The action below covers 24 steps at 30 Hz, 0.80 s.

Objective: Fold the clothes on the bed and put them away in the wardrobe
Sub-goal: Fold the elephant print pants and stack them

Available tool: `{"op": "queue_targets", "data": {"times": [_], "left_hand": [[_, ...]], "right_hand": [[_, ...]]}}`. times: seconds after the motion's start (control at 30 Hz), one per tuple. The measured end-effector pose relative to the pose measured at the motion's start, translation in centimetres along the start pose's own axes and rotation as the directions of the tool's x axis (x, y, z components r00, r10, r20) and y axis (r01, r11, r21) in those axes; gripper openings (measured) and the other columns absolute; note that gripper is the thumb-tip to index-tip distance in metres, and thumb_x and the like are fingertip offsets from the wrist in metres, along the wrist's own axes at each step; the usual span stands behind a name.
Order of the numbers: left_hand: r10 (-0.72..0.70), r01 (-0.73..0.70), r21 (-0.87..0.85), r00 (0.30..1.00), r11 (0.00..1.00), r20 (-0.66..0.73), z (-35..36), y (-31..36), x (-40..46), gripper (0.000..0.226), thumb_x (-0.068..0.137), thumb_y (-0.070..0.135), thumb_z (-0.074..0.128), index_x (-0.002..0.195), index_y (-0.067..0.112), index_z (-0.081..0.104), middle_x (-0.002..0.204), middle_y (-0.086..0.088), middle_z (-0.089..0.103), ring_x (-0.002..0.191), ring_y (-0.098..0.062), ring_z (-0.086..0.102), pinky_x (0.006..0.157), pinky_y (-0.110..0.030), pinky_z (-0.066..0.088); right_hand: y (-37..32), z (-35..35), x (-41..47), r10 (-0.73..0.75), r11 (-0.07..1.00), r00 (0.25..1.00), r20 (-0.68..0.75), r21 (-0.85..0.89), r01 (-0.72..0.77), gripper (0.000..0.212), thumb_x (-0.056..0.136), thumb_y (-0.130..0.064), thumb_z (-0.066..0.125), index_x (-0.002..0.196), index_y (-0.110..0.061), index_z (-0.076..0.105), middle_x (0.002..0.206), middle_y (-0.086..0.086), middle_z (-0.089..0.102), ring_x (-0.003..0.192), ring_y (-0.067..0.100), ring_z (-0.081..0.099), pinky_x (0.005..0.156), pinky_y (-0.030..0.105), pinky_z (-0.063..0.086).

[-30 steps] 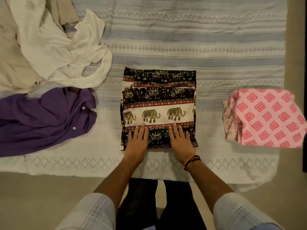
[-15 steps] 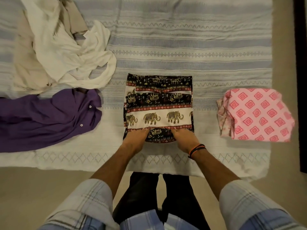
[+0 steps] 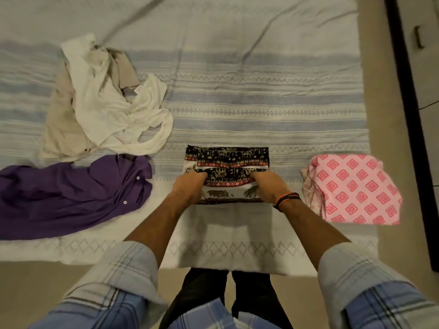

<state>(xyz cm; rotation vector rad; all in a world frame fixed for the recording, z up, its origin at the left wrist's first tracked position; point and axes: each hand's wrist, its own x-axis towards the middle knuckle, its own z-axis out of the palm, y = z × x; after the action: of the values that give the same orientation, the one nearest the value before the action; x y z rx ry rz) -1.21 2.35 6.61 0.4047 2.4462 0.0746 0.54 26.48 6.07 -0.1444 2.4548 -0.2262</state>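
1. A person stands at the near edge of a bed covered by a pale bedspread with blue-grey stripes and rows of small diamond stitching.
2. The elephant-print garment, dark with red bands and a cream band of elephants, lies folded on the bedspread straight ahead of the person, between the purple shirt and the pink garment.
3. The left hand grips the left side of the near fold, fingers curled into the cloth.
4. The right hand grips the right side of the same fold, fingers curled likewise; dark and orange bands circle its wrist.
5. Between the two hands the near part of the garment is raised and doubled toward the far edge, so the cream elephant band shows beneath the dark band.
6. The purple shirt lies spread and unfolded to the left, well apart from the elephant-print garment, with white buttons showing.
7. Beyond the purple shirt sits a crumpled heap of white and beige clothes, its near edge touching the shirt's collar.
8. The pink garment, patterned with diamonds, rests folded to the right, near the bedspread's right edge.
9. Both forearms come out of rolled checked sleeves; dark trouser legs show below.
10. At the far right stands a dark-edged cabinet with a handle.
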Motion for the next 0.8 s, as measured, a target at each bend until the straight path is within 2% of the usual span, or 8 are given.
{"op": "queue_targets", "data": {"times": [0.1, 0.27, 0.4, 0.47, 0.57, 0.63, 0.73, 0.8], "left_hand": [[-0.014, 0.011, -0.044, 0.998, 0.999, -0.059, -1.9, -1.0, 2.8, 0.037, 0.087, 0.004, 0.059, 0.122, 0.015, 0.058, 0.116, -0.009, 0.063, 0.106, -0.029, 0.060, 0.087, -0.040, 0.051], [-0.089, 0.059, -0.118, 0.962, 0.991, -0.260, -3.2, -2.6, 7.0, 0.047, 0.081, -0.001, 0.066, 0.126, 0.006, 0.054, 0.124, -0.014, 0.057, 0.109, -0.030, 0.057, 0.092, -0.039, 0.049], [-0.163, 0.125, -0.182, 0.963, 0.975, -0.214, -0.5, -3.6, 8.3, 0.048, 0.081, 0.004, 0.067, 0.127, 0.005, 0.051, 0.126, -0.015, 0.055, 0.110, -0.031, 0.055, 0.093, -0.042, 0.050], [-0.245, 0.197, -0.290, 0.960, 0.936, -0.138, 1.3, -3.9, 8.3, 0.056, 0.082, 0.013, 0.072, 0.131, 0.006, 0.046, 0.130, -0.016, 0.052, 0.117, -0.032, 0.052, 0.099, -0.044, 0.048], [-0.393, 0.343, -0.428, 0.919, 0.836, -0.032, 3.6, -4.5, 8.4, 0.076, 0.080, 0.026, 0.078, 0.139, 0.001, 0.036, 0.137, -0.022, 0.043, 0.126, -0.036, 0.045, 0.106, -0.047, 0.042], [-0.482, 0.415, -0.535, 0.876, 0.735, 0.018, 4.8, -4.9, 8.7, 0.088, 0.076, 0.031, 0.082, 0.141, -0.001, 0.031, 0.139, -0.024, 0.040, 0.127, -0.038, 0.042, 0.106, -0.047, 0.041], [-0.568, 0.473, -0.691, 0.816, 0.547, 0.107, 6.0, -5.2, 9.5, 0.096, 0.070, 0.036, 0.086, 0.137, -0.003, 0.031, 0.134, -0.021, 0.049, 0.123, -0.036, 0.049, 0.101, -0.044, 0.045], [-0.586, 0.487, -0.759, 0.791, 0.431, 0.175, 6.4, -5.4, 9.8, 0.096, 0.063, 0.044, 0.088, 0.131, 0.000, 0.036, 0.126, -0.015, 0.057, 0.116, -0.032, 0.058, 0.096, -0.043, 0.051]], "right_hand": [[0.4, -2.3, 2.2, 0.022, 1.000, 0.998, -0.055, 0.012, -0.021, 0.033, 0.088, -0.004, 0.055, 0.120, -0.011, 0.060, 0.115, 0.015, 0.065, 0.108, 0.036, 0.060, 0.087, 0.042, 0.051], [0.7, -3.7, 5.4, 0.122, 0.992, 0.946, -0.300, 0.018, -0.122, 0.040, 0.089, 0.001, 0.056, 0.128, -0.004, 0.050, 0.119, 0.017, 0.061, 0.105, 0.034, 0.059, 0.085, 0.043, 0.050], [1.2, -1.6, 6.3, 0.174, 0.985, 0.969, -0.174, 0.032, -0.171, 0.043, 0.091, -0.010, 0.059, 0.131, -0.005, 0.046, 0.122, 0.015, 0.059, 0.107, 0.030, 0.057, 0.089, 0.041, 0.051], [1.6, -0.1, 6.6, 0.235, 0.966, 0.966, -0.109, 0.132, -0.221, 0.043, 0.092, -0.017, 0.059, 0.131, -0.004, 0.046, 0.123, 0.015, 0.057, 0.110, 0.030, 0.055, 0.093, 0.042, 0.050], [2.5, 1.8, 7.4, 0.379, 0.869, 0.924, -0.046, 0.360, -0.339, 0.059, 0.087, -0.026, 0.068, 0.134, -0.001, 0.042, 0.130, 0.019, 0.050, 0.119, 0.035, 0.050, 0.101, 0.047, 0.047], [3.1, 2.6, 7.9, 0.460, 0.780, 0.888, -0.013, 0.484, -0.397, 0.070, 0.082, -0.030, 0.075, 0.135, 0.000, 0.040, 0.131, 0.021, 0.047, 0.122, 0.037, 0.048, 0.103, 0.049, 0.046], [4.0, 3.8, 8.8, 0.541, 0.592, 0.836, 0.093, 0.664, -0.457, 0.085, 0.069, -0.038, 0.084, 0.131, 0.000, 0.041, 0.126, 0.017, 0.053, 0.117, 0.035, 0.053, 0.098, 0.050, 0.050], [5.2, 5.9, 9.7, 0.569, 0.509, 0.813, 0.124, 0.723, -0.467, 0.097, 0.052, -0.055, 0.084, 0.126, -0.005, 0.048, 0.120, 0.013, 0.059, 0.112, 0.032, 0.059, 0.094, 0.048, 0.054]]}}
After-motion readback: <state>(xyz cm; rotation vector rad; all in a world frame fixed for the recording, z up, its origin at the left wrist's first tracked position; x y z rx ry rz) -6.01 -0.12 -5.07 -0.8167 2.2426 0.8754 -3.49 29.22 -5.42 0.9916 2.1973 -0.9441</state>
